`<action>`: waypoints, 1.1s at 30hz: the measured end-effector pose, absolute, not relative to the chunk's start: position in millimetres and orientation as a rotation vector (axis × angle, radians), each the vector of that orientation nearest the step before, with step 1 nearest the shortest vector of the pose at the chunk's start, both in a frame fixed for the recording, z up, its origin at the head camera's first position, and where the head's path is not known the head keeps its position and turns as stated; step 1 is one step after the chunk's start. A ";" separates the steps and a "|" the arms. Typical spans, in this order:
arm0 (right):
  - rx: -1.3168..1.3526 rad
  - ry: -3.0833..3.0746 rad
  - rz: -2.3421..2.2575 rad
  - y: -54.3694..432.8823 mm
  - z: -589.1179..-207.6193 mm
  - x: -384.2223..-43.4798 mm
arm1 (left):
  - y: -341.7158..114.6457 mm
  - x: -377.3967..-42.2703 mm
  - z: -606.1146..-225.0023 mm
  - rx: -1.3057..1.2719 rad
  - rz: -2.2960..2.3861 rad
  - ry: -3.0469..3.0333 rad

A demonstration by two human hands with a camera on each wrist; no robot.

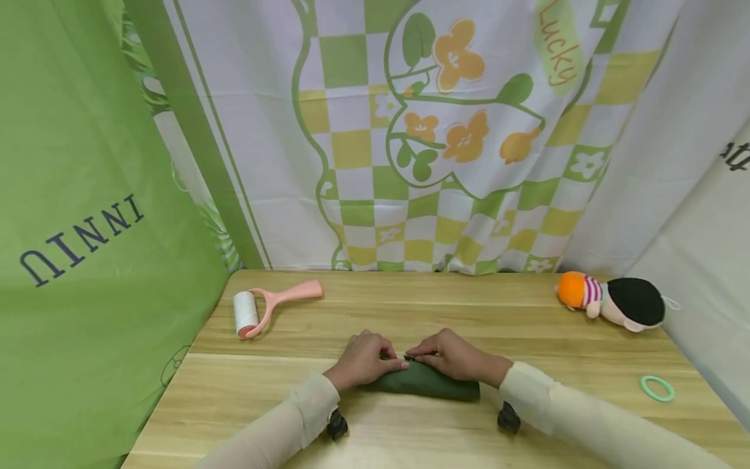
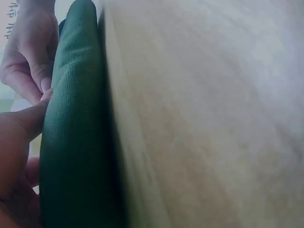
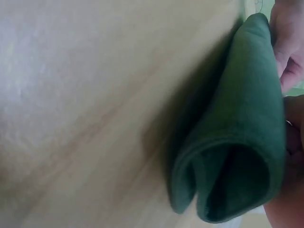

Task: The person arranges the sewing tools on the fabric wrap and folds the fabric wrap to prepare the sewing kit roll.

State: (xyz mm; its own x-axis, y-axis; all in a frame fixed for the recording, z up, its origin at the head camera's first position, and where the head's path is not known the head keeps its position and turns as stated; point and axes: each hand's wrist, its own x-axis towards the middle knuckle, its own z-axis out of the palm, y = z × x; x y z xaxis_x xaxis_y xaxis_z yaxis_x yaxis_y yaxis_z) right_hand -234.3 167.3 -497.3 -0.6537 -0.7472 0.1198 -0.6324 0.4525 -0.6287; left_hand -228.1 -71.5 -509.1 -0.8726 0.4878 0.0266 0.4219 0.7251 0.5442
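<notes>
A dark green fabric roll (image 1: 430, 383) lies lengthwise on the wooden table in front of the person. Its near end in the right wrist view is an open, folded-over tube (image 3: 237, 142) with a stitched hem. The left hand (image 1: 368, 358) pinches the far edge of the cloth near its middle, thumb extended along the top. Facing it, the right hand (image 1: 454, 355) pinches the same edge, with a small dark piece (image 1: 408, 357) at its fingertips. In the left wrist view the two hands' fingertips meet beside the green cloth (image 2: 76, 109).
A pink-handled lint roller (image 1: 281, 296) lies at the back left of the wooden table (image 1: 410, 299). At the back right is a plush doll (image 1: 615, 299), with a mint green ring (image 1: 657, 389) nearer the right edge. Patterned curtains (image 1: 351, 130) hang behind.
</notes>
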 end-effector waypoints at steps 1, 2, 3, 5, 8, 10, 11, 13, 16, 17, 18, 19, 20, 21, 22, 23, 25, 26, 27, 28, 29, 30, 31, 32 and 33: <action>-1.223 2.525 -0.969 167.6 -497.3 -233.3 | -71.6 -228.2 -509.0 0.750 0.838 2.812; -1.242 2.528 -0.944 167.9 -497.1 -231.6 | -71.5 -228.3 -509.1 0.763 0.834 2.813; -1.266 2.543 -0.899 168.0 -497.0 -229.4 | -71.0 -228.2 -509.3 0.777 0.832 2.805; -1.319 2.581 -0.767 168.3 -496.7 -223.3 | -69.9 -227.8 -510.6 0.800 0.825 2.783; -1.412 2.669 -0.515 167.7 -498.8 -213.9 | -69.2 -226.6 -514.3 0.817 0.819 2.755; -1.450 2.725 -0.405 165.9 -501.4 -209.9 | -69.8 -225.4 -515.8 0.799 0.815 2.751; -1.457 2.744 -0.386 164.6 -502.7 -208.4 | -70.3 -224.7 -516.2 0.790 0.818 2.754; -1.477 2.768 -0.395 162.5 -504.6 -206.3 | -71.4 -223.8 -516.5 0.771 0.816 2.759; -1.512 2.781 -0.449 160.4 -505.7 -204.1 | -71.9 -223.0 -515.3 0.748 0.808 2.757; -1.519 2.783 -0.464 160.0 -506.2 -203.6 | -71.8 -222.8 -515.1 0.751 0.797 2.763; -1.529 2.789 -0.473 159.9 -506.8 -203.5 | -71.6 -222.3 -514.3 0.754 0.783 2.771; -1.538 2.793 -0.479 159.9 -507.6 -203.7 | -71.2 -221.8 -513.8 0.766 0.759 2.784; -1.549 2.799 -0.482 159.9 -508.5 -204.1 | -70.7 -221.2 -513.5 0.783 0.737 2.800; -1.563 2.805 -0.483 160.2 -509.7 -204.5 | -70.2 -220.3 -512.6 0.802 0.713 2.817; -1.581 2.809 -0.486 160.5 -510.6 -204.9 | -69.7 -219.6 -512.3 0.817 0.687 2.837; -1.610 2.815 -0.485 160.7 -511.7 -205.5 | -69.2 -218.7 -511.9 0.833 0.662 2.853; -1.681 2.828 -0.484 161.3 -514.0 -206.9 | -68.0 -216.9 -510.4 0.859 0.629 2.871; -1.722 2.835 -0.485 161.5 -514.8 -207.6 | -67.6 -215.9 -509.2 0.867 0.621 2.873; -1.762 2.841 -0.484 161.7 -515.6 -208.2 | -67.1 -215.1 -508.0 0.869 0.610 2.873; -1.798 2.847 -0.482 161.8 -516.4 -208.9 | -66.5 -214.9 -507.5 0.872 0.600 2.872; -1.828 2.852 -0.476 161.9 -517.3 -209.8 | -66.1 -214.5 -506.6 0.874 0.596 2.868; -1.849 2.855 -0.474 162.0 -517.5 -210.3 | -65.7 -214.4 -505.7 0.876 0.592 2.866; -1.866 2.859 -0.466 162.1 -517.5 -211.1 | -65.6 -214.3 -505.1 0.876 0.588 2.866; -1.876 2.861 -0.458 161.9 -517.0 -211.9 | -65.8 -214.5 -504.8 0.875 0.587 2.865; -1.876 2.853 -0.446 161.8 -515.5 -212.7 | -66.5 -215.1 -504.7 0.875 0.588 2.862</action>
State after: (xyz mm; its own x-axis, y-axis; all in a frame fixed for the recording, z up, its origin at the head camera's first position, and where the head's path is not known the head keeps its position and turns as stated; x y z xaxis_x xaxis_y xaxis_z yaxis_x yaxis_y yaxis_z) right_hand -212.7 161.8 -515.5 -0.3748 -0.8438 0.3840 -0.9208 0.3871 -0.0481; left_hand -215.1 -66.5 -504.7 -0.8315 0.5550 0.0247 0.5198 0.7614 0.3875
